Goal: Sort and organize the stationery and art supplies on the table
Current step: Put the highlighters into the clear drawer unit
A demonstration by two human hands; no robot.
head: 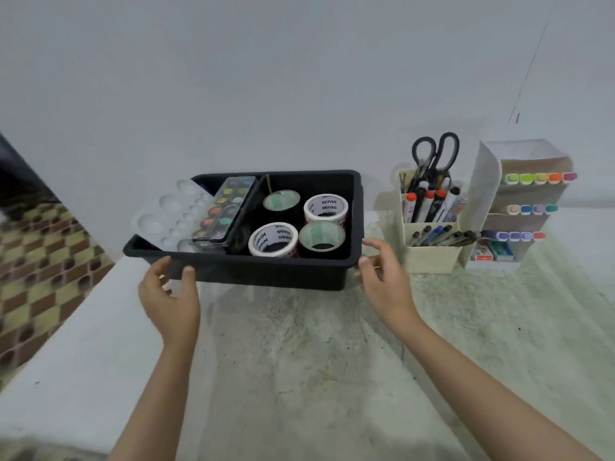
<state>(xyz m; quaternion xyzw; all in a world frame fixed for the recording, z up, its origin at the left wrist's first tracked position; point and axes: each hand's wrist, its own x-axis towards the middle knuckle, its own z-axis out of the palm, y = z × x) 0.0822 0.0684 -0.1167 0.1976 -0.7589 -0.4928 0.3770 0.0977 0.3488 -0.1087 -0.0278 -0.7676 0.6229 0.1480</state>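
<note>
A black tray (266,274) sits on the table against the wall. Inside it are two white printed tape rolls (326,207), two green-cored rolls (321,235), a watercolour paint set (223,207) and a white mixing palette (166,211) leaning at its left end. My left hand (169,294) grips the tray's front left corner, with the thumb on the front wall. The tray's front right corner sits between the thumb and fingers of my right hand (382,277).
A cream pen holder (429,254) with markers, pens and black scissors (434,154) stands right of the tray. Beside it is a white tiered rack (486,194) of coloured markers and erasers. The table's left edge drops to a tiled floor (40,261).
</note>
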